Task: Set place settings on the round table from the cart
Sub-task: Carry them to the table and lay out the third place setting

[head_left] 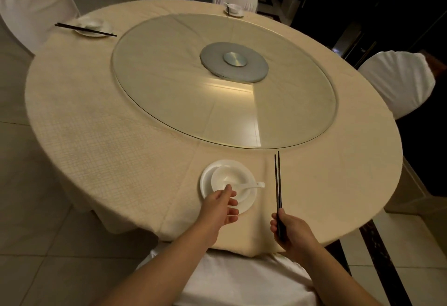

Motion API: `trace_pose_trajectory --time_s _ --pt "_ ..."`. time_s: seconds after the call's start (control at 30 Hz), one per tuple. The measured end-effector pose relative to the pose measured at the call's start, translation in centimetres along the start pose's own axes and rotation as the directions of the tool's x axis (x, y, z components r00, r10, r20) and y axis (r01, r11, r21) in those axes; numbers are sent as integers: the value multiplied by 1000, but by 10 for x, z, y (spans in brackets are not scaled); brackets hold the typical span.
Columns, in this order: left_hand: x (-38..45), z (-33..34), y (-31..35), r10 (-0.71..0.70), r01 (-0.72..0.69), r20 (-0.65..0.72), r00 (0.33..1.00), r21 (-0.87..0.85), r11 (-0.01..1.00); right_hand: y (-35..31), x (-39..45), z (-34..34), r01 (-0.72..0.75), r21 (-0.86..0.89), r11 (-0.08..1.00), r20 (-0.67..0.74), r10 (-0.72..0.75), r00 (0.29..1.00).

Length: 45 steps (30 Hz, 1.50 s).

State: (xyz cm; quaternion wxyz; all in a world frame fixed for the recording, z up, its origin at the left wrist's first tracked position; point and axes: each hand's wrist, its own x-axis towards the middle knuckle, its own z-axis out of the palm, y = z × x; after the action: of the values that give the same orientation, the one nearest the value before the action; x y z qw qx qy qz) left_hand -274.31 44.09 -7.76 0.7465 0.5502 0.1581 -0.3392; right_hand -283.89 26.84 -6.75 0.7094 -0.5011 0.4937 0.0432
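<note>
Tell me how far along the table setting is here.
Done: far-left setting has plate, bowl, chopsticks. In hand: right hand grips black chopsticks beside the near plate with bowl and spoon; left hand hovers open. Left: far setting lacks chopsticks; right chair unset.

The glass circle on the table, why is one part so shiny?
Head view: a lamp's glare forms a bright wedge on the round glass turntable; the room is dim and yellowish, and the wide lens bends the round cloth-covered table's edge.

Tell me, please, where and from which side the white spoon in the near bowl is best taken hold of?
Pinch the spoon by its handle end, from the right: the handle juts out over the bowl rim toward the chopsticks, while its scoop lies low inside, beside the left hand.
</note>
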Motion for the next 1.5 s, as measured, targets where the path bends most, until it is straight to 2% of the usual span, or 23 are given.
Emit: trace_pose_trajectory --time_s 0.13,0.33,0.5,0.63,0.87,1.03,1.2,1.27,1.33,1.4,1.5 --pt "2 -6 -1 10 -9 -42 999 35 999 7 7 7 -117 -61 991 69 121 990" --pt "5 -8 -2 15 -11 -54 998 70 997 14 14 18 -130 -199 971 155 163 974" --pt "3 -10 -3 14 -9 -56 998 94 995 17 21 34 -194 -293 936 126 239 963" --pt "2 -13 -3 -7 13 -61 998 101 995 17 26 47 -139 -407 903 65 181 981" --pt "2 -14 -4 -32 40 -63 998 134 990 15 26 51 6 -596 803 72 46 996" --pt "3 -15 -8 -41 52 -64 997 181 982 18 27 51 138 -804 578 83 -120 989" --pt "5 -18 -8 54 -26 -72 996 341 940 15 23 43 181 -868 462 108 -180 978" --pt "2 -17 -5 141 -97 -59 988 472 876 12 19 36 198 -901 385 119 -219 968" --pt "-2 -17 0 274 -194 -15 962 671 716 9 14 29 203 -921 333 120 -254 960" --pt "-7 -16 7 413 -283 89 906 854 437 3 6 25 205 -952 228 132 -300 945" --pt "-22 -15 24 524 -299 259 811 954 -7 -11 -14 28 242 -970 -18 230 -386 893"
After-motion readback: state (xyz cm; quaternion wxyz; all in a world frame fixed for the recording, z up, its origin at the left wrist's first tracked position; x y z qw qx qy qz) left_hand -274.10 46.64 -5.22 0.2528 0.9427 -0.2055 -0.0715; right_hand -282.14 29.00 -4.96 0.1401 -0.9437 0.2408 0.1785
